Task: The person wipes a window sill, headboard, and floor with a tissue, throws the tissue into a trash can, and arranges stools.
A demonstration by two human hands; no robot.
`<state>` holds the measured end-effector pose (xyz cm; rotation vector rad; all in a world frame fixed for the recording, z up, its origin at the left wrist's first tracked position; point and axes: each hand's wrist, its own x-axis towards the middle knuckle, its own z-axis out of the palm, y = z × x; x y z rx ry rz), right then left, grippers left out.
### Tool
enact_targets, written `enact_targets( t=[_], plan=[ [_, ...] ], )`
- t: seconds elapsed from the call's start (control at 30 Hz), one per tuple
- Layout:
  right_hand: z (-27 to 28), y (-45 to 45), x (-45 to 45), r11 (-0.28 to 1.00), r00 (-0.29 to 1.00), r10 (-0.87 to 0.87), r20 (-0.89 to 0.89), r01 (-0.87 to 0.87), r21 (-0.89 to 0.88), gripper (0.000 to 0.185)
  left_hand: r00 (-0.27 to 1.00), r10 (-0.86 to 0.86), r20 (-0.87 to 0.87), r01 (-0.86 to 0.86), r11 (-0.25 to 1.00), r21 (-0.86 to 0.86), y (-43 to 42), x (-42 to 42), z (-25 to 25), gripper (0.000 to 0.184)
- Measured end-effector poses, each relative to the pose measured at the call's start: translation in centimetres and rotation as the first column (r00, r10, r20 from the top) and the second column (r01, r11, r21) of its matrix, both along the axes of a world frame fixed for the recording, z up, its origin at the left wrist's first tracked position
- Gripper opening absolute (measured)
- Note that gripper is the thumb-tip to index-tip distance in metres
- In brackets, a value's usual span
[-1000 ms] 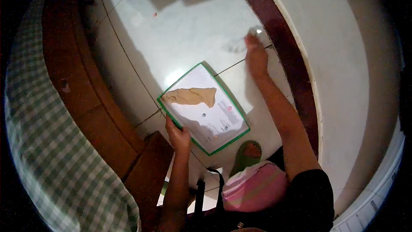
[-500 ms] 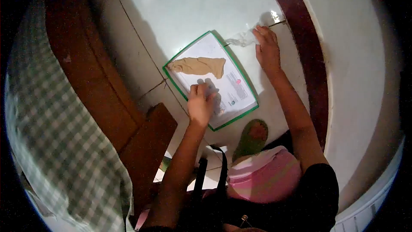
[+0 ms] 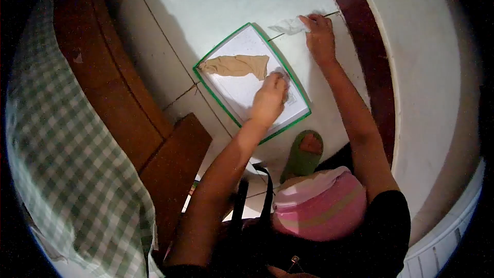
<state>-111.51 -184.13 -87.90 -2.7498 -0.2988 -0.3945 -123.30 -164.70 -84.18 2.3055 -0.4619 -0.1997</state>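
A shallow white box or lid with a green rim (image 3: pixel 230 117) lies on the floor tiles. A crumpled tan sock-like cloth (image 3: pixel 236 66) rests across its upper part. My left hand (image 3: pixel 270 100) is over the right side of the box, just below the cloth's wide end, with its fingers curled together. What those fingers hold, if anything, is hidden. Faint grey print shows beside them. To the right of the box, my right hand (image 3: pixel 321 41) is closed on the end of a crumpled, see-through plastic wrapper (image 3: pixel 289 26) at floor level.
A brown wooden piece of furniture (image 3: pixel 118 92) stands at left, with a green-and-white checked cloth (image 3: pixel 72 164) beside it. A foot in a green slipper (image 3: pixel 301 162) is close below the box. A dark red border (image 3: pixel 378 67) curves along the right.
My left hand has moved up and right across the box. My right hand has closed on the plastic wrapper. The pink-marked print and logos in the box no longer show.
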Motion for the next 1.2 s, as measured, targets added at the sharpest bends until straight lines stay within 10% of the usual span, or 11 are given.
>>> enact_targets(
  t=[0.3, 0.33, 0.37, 0.47, 0.6, 0.63, 0.77, 0.8, 1.1, 1.2],
  plan=[
    [-0.7, 0.2, -2.7, 0.986, 0.946, 0.129, -0.297, -0.153, -0.06, 0.037, 0.976, -0.152, -0.158, 0.157, 0.987, 0.022, 1.3, -2.1, 0.6, 0.03],
    [-3.2, -1.8, -1.1, 0.993, 0.989, 0.084, -0.123, -0.093, -0.07, 0.038, 0.978, -0.141, -0.153, 0.148, 0.989, 0.031, 2.1, -1.8, 0.7, 0.03],
    [-6.1, -3.4, 1.2, 0.992, 0.997, -0.001, 0.077, 0.011, -0.128, 0.038, 0.996, -0.055, -0.07, 0.054, 0.998, -0.021, 2.8, -1.6, 0.7, 0.026],
    [-8.3, -3.2, 8.3, 0.971, 0.969, -0.226, -0.104, 0.216, -0.105, 0.035, 0.979, 0.186, 0.084, -0.182, 0.981, -0.061, 4.2, 1.4, 1.7, 0.019],
    [-2.8, 5.3, 10.3, 0.928, 0.955, 0.273, 0.113, -0.23, -0.294, 0.039, 0.815, 0.548, 0.187, -0.538, 0.837, -0.103, 6.2, 9.3, 1.2, 0.013],
    [-1.0, 6.8, 9.7, 0.946, 0.946, 0.323, -0.032, -0.324, -0.02, 0.038, 0.77, 0.624, 0.134, -0.612, 0.782, -0.12, 6.7, 11.6, 1.1, 0.014],
    [-3.1, 3.8, 13.9, 0.993, 0.994, 0.109, 0.031, -0.108, -0.044, 0.036, 0.77, 0.62, 0.15, -0.602, 0.784, -0.153, 8.2, 21.0, 1.3, 0.024],
    [-2.4, 3.6, 14.0, 0.985, 0.999, -0.017, 0.046, 0.008, 0.175, 0.036, 0.789, 0.57, 0.231, -0.562, 0.821, -0.106, 8.6, 23.4, 0.6, 0.025],
    [-2.9, 4.0, 13.8, 0.998, 0.998, -0.044, 0.046, 0.043, 0.035, 0.044, 0.893, 0.301, 0.335, -0.414, 0.841, 0.349, 10.1, 33.1, -4.1, 0.025],
    [-3.1, 4.0, 13.8, 0.996, 0.996, -0.072, 0.061, 0.069, 0.054, 0.048, 0.869, 0.475, 0.14, -0.483, 0.875, 0.029, 9.4, 31.1, -4.2, 0.021]
  ],
)
